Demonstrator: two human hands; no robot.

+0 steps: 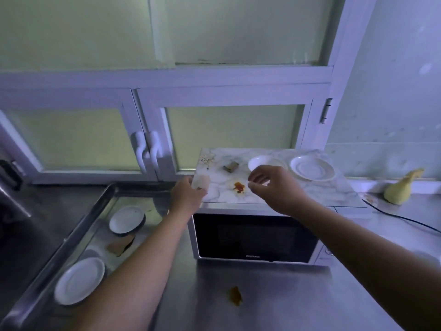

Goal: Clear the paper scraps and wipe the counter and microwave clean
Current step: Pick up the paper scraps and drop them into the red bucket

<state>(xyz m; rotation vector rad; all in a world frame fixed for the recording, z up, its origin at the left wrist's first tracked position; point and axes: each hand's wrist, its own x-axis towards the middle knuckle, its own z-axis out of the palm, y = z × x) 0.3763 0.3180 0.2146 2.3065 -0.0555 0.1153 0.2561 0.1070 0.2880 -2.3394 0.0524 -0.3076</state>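
The microwave (253,237) stands on the steel counter (262,302) with a marbled mat (317,194) on its top. My left hand (186,197) is at the mat's left edge and pinches a pale paper scrap (201,186). My right hand (274,187) hovers over the mat with thumb and forefinger curved toward each other; something pale shows between them, too blurred to identify. On the mat lie an orange-red stain (238,187), a brown scrap (231,166) and a speckled scrap (205,161). Another orange stain (235,296) marks the counter in front of the microwave.
A small white bowl (259,162) and a white plate (312,170) sit on the mat. Left of the microwave, a steel tray (100,206) holds two white plates (127,219) (80,280) and brown paper (120,246). A yellow cloth (401,189) and a black cable (405,218) are on the right.
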